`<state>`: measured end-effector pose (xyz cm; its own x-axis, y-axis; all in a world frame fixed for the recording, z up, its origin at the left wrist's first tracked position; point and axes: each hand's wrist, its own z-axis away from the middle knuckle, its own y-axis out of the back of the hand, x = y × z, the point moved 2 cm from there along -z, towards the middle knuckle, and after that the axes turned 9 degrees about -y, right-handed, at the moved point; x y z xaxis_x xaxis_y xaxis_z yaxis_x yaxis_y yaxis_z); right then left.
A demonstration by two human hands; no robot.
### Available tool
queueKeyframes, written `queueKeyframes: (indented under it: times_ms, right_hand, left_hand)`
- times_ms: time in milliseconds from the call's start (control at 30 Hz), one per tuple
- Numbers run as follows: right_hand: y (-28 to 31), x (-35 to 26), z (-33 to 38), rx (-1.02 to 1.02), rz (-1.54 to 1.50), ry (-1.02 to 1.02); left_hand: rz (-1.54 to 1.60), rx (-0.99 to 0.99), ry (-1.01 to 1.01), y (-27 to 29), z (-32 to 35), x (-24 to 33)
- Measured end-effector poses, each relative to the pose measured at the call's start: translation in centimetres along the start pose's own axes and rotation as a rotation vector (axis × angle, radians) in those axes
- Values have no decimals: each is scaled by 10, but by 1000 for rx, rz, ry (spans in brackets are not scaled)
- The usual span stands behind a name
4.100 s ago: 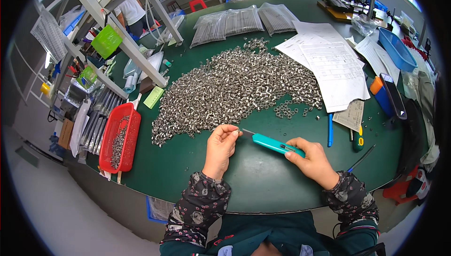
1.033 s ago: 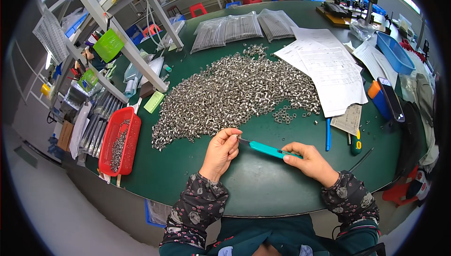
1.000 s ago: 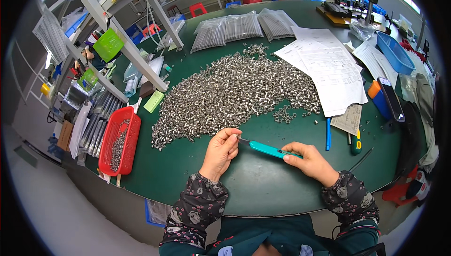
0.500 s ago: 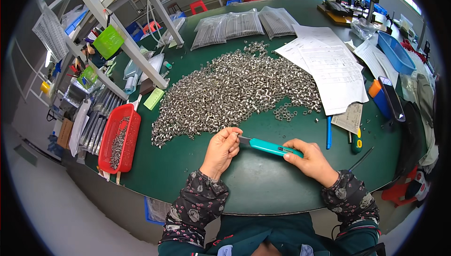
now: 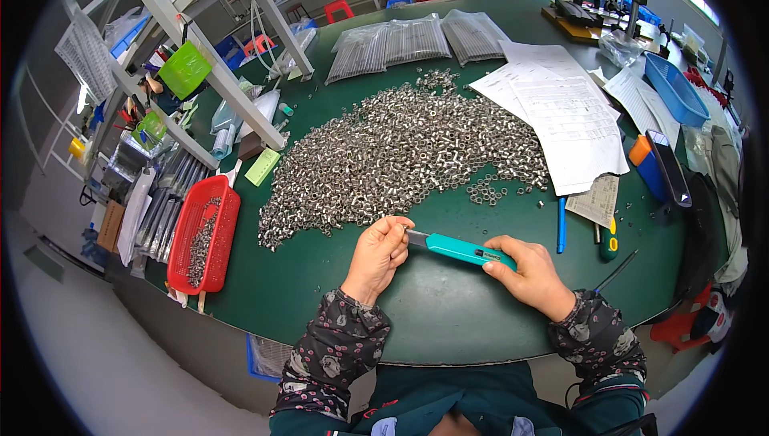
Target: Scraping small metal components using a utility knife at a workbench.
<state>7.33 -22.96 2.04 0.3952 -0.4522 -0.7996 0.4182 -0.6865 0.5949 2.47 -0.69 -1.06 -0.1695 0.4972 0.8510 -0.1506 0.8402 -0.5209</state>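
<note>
My right hand point(image 5: 525, 270) is closed round the handle end of a teal utility knife point(image 5: 460, 249). The knife lies level above the table, its grey blade point(image 5: 417, 237) pointing left. At the blade's tip, my left hand point(image 5: 376, 253) is closed in a pinch, thumb against forefinger. Whatever sits between those fingertips is too small and covered to make out. Just beyond both hands spreads a large heap of small, shiny metal rings point(image 5: 392, 152), with a few loose ones at its near right edge.
A red plastic basket point(image 5: 227, 232) with metal rings stands at left. Bags of thin rods point(image 5: 412, 41) lie behind the heap. Papers point(image 5: 561, 128), a blue pen point(image 5: 561, 228), a phone point(image 5: 670, 165) and a green-yellow screwdriver handle point(image 5: 609, 244) are at right. A metal rack point(image 5: 216, 68) rises at left.
</note>
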Motion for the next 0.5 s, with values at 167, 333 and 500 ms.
queueKeyframes:
  times_ms: [167, 333, 500]
  right_hand:
    - [1, -2, 1, 24, 38, 28]
    - [1, -3, 1, 37, 54, 48]
    - [0, -2, 1, 52, 83, 56]
  left_hand:
    - [-21, 13, -14, 1, 0, -1]
    - [-49, 22, -19, 0, 0, 0]
    - [-92, 39, -24, -1, 1, 1]
